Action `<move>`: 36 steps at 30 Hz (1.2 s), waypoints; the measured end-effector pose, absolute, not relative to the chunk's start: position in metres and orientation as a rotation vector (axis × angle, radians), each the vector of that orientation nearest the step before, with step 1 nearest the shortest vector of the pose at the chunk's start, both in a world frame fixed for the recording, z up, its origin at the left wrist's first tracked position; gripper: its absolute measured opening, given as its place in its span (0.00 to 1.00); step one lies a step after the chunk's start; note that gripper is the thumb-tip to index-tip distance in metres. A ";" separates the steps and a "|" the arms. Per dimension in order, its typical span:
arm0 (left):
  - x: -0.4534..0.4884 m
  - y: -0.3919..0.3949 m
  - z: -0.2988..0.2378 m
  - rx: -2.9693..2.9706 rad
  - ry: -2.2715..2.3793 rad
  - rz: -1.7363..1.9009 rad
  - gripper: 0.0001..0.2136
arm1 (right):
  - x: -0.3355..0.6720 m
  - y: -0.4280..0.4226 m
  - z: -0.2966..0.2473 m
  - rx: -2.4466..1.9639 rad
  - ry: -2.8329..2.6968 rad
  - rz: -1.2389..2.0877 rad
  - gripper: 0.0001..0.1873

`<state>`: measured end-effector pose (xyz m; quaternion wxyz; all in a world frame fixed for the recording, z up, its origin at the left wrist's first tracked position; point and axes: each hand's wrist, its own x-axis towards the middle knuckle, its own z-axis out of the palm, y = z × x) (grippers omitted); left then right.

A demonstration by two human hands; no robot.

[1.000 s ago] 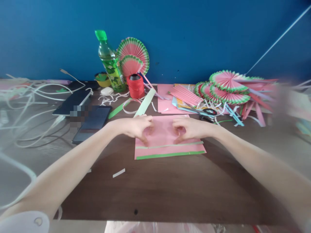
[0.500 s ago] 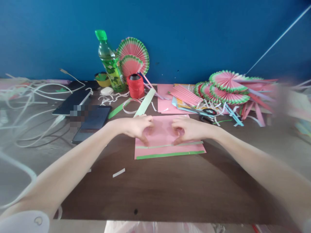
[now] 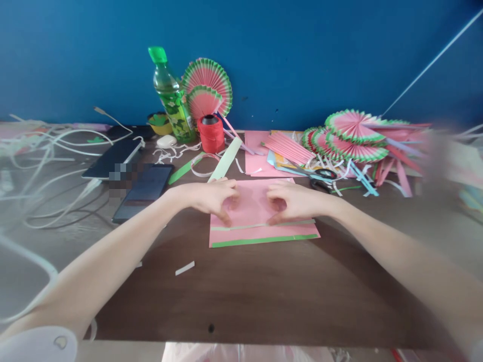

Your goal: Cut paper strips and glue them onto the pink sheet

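A sheet of pink paper (image 3: 252, 201) lies flat on the dark brown table (image 3: 264, 296). Along its near edge runs a green paper strip (image 3: 264, 241), and farther in, a thin pale green strip (image 3: 249, 227) crosses it. My left hand (image 3: 217, 198) rests on the left part of the sheet, thumb apart from the curled fingers, the thumb tip at the pale strip. On the right part, my right hand (image 3: 289, 199) mirrors it, its thumb also touching down by the pale strip. Both hands look open, with no object between thumb and fingers.
Behind stand a red thread spool (image 3: 211, 134), a green-capped bottle (image 3: 171, 98) and folded paper fans (image 3: 207, 85). Scissors (image 3: 320, 174) and more fans (image 3: 354, 133) lie at right. Phones (image 3: 145, 188) and white cables (image 3: 49, 151) are at left; a tape roll (image 3: 204, 165) sits centrally.
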<state>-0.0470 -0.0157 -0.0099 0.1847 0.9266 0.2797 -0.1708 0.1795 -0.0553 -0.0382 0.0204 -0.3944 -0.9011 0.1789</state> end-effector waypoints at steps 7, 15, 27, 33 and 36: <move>-0.047 -0.016 -0.009 2.597 0.812 -0.478 0.20 | 0.180 -0.055 -0.039 -1.224 -2.792 0.556 0.25; -0.049 -0.013 -0.009 2.499 0.797 -0.385 0.16 | 0.179 -0.053 -0.037 -1.212 -2.755 0.645 0.20; -0.091 0.020 0.008 2.314 1.578 0.544 0.10 | 0.177 -0.053 -0.039 -1.205 -2.676 0.598 0.10; -0.096 0.030 -0.013 2.615 1.388 0.199 0.09 | 0.178 -0.050 -0.046 -1.234 -2.622 0.520 0.09; -0.092 0.029 -0.019 2.683 1.357 0.137 0.07 | 0.178 -0.051 -0.046 -1.264 -2.574 0.532 0.09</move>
